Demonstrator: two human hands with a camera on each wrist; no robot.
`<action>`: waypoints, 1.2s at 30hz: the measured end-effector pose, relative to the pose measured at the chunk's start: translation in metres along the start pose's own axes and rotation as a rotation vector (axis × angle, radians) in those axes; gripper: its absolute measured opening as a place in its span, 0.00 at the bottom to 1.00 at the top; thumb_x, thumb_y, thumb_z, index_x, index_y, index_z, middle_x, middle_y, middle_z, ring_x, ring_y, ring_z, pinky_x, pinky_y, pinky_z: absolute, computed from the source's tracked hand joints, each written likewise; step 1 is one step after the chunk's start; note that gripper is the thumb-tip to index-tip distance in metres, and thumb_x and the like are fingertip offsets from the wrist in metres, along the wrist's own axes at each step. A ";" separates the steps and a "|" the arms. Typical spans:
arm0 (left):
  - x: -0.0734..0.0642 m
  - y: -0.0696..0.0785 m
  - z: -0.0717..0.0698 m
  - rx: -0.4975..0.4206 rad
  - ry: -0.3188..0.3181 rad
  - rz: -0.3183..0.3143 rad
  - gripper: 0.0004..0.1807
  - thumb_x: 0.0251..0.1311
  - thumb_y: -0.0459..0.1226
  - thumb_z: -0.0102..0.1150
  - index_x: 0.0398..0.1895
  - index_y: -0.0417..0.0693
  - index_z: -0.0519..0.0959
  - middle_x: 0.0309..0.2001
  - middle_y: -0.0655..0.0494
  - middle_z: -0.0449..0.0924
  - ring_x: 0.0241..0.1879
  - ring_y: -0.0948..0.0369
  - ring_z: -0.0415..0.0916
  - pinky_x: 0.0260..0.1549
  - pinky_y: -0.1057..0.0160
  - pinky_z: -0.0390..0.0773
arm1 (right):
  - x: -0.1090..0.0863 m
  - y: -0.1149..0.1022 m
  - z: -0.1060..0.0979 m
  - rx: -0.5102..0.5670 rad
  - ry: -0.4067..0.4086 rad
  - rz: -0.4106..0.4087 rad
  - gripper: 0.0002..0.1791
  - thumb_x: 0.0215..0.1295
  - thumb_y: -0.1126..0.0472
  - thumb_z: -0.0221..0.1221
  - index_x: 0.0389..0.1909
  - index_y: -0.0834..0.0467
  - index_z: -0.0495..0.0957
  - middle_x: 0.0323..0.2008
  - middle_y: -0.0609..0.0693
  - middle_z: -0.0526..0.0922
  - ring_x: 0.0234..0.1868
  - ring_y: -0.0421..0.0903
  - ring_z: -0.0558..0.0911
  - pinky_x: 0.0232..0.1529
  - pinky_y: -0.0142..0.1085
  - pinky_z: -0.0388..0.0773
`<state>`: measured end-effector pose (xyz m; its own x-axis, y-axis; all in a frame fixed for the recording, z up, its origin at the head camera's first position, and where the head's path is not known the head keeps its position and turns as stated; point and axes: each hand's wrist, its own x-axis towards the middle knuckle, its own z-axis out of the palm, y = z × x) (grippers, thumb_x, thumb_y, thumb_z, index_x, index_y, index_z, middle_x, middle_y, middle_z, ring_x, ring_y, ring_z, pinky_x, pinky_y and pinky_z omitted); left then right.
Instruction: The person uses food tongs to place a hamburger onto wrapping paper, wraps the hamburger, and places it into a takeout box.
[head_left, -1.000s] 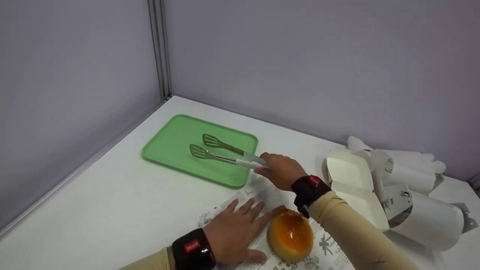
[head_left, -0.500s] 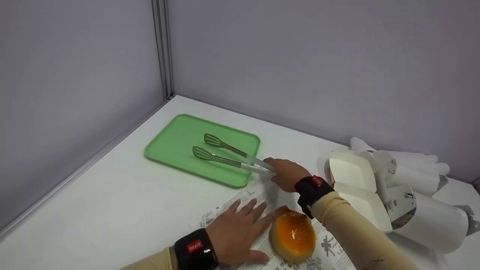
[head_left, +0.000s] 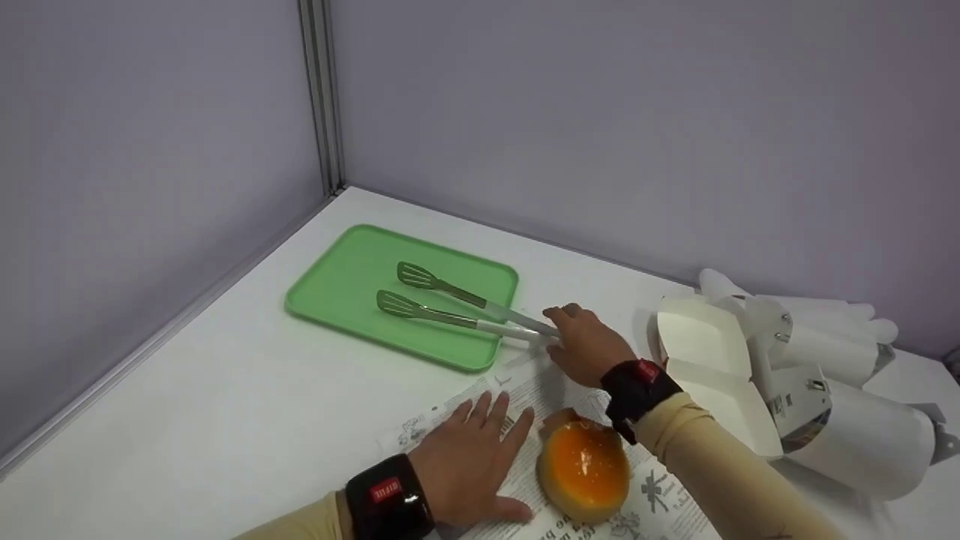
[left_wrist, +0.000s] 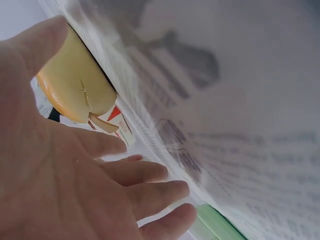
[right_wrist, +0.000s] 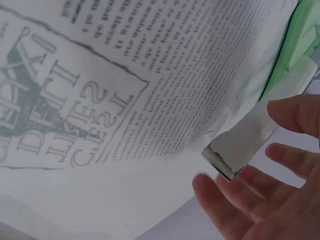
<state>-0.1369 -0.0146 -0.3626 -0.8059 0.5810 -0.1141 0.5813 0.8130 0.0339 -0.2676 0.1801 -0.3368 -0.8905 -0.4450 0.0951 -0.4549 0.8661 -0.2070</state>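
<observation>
Metal tongs (head_left: 450, 319) with slotted ends and white handles lie over the green tray (head_left: 330, 281), their handles reaching past its near right edge. My right hand (head_left: 592, 345) is at the handle ends; in the right wrist view its thumb and fingers are spread loosely beside one handle (right_wrist: 245, 135), not wrapped round it. My left hand (head_left: 469, 472) rests with fingers spread on the printed paper (head_left: 536, 379). Right of it sits a round bun-like item (head_left: 585, 469) with a glossy orange top; the left wrist view shows its pale, cracked side (left_wrist: 82, 75) near my thumb.
An unfolded white clamshell box (head_left: 701, 341) stands at the right. Beyond it lie several white cylindrical things (head_left: 855, 435) with metal fittings. Grey-violet walls meet at a metal corner post (head_left: 319, 105) behind the white table (head_left: 225, 405).
My right hand has slid right along the tongs to the handle ends, and its fingers have loosened. The tongs have come to lie lower over the tray. The left hand has barely shifted.
</observation>
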 end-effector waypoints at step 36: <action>-0.002 -0.007 -0.002 -0.084 -0.070 0.099 0.47 0.59 0.71 0.53 0.78 0.64 0.60 0.79 0.53 0.57 0.77 0.55 0.60 0.69 0.47 0.70 | -0.137 -0.001 -0.014 0.289 -0.196 0.081 0.27 0.71 0.35 0.54 0.60 0.49 0.78 0.52 0.44 0.84 0.48 0.42 0.79 0.54 0.47 0.83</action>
<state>-0.1400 -0.0214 -0.3605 -0.7335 0.6567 -0.1752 0.6436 0.7540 0.1314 -0.1449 0.2431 -0.3364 -0.8920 -0.4372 -0.1151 -0.3369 0.8126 -0.4757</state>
